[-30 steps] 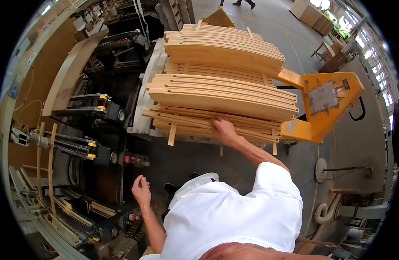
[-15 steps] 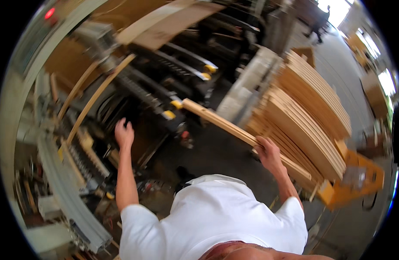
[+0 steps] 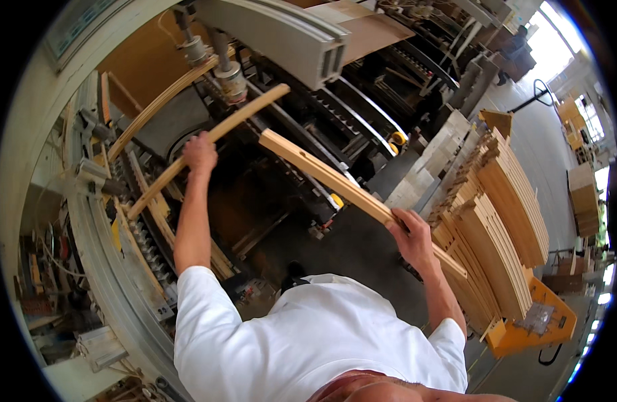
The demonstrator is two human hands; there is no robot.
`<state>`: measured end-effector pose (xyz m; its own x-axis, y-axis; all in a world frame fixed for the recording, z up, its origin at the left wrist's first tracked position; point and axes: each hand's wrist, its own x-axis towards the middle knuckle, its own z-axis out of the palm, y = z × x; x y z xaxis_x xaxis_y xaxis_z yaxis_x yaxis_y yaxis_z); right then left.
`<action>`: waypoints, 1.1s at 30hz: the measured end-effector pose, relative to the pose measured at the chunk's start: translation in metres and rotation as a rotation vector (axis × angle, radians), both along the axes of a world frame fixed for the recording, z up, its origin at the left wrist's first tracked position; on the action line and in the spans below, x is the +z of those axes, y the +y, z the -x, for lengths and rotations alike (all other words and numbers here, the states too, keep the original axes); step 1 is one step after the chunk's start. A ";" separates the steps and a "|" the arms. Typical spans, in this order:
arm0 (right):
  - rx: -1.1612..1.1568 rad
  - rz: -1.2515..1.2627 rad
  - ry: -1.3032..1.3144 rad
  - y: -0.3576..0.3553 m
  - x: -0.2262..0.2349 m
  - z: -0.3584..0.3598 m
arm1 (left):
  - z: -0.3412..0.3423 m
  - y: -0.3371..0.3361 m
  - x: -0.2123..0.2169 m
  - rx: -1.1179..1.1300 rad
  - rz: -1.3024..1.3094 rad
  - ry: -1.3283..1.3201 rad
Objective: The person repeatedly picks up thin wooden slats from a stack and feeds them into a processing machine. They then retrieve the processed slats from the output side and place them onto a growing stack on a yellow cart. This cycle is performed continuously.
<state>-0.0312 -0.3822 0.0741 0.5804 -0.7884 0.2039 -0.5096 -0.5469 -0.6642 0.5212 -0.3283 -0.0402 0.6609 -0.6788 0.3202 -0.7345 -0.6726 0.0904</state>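
Observation:
My left hand (image 3: 200,153) is closed around a long wooden strip (image 3: 248,110), which slants across the machine's rails from lower left to upper right. In my right hand (image 3: 411,236) is a second wooden bar (image 3: 328,176), gripped near its right part, with a slot visible in its upper face. That bar's far left end points at the machine, close to the strip but apart from it. Beyond my left hand, another curved wooden strip (image 3: 162,91) lies on the machine beneath round clamp cylinders (image 3: 230,82).
To the right, stacks of curved wooden boards (image 3: 499,244) rest by a yellow pallet truck (image 3: 546,321). A grey metal beam (image 3: 275,37) spans the machine ahead; a curved frame (image 3: 97,241) runs along my left. A person (image 3: 514,52) is far off at upper right.
My left hand, empty before, has reached forward and taken hold of a wooden strip on the machine. The right hand still holds its bar. My view has shifted, bringing the grey beam in.

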 end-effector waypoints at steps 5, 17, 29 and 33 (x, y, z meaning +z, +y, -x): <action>0.236 0.149 -0.080 -0.050 -0.008 -0.097 | 0.136 0.041 0.020 -0.260 0.059 0.380; 0.955 0.367 -0.175 -0.054 -0.080 -0.406 | 0.330 0.120 0.032 -0.164 0.020 0.941; 0.795 0.694 -0.029 -0.072 -0.132 -0.563 | 0.394 0.218 0.026 0.474 0.222 0.962; 0.808 0.696 -0.043 -0.063 -0.131 -0.564 | 0.411 0.246 0.033 0.703 0.241 1.036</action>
<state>0.5328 -0.4448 -0.0566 0.8603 0.1250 0.4942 0.1903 -0.9781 -0.0840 0.1099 -0.0827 -0.0069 0.8666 -0.0794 -0.4926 0.2584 -0.7731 0.5792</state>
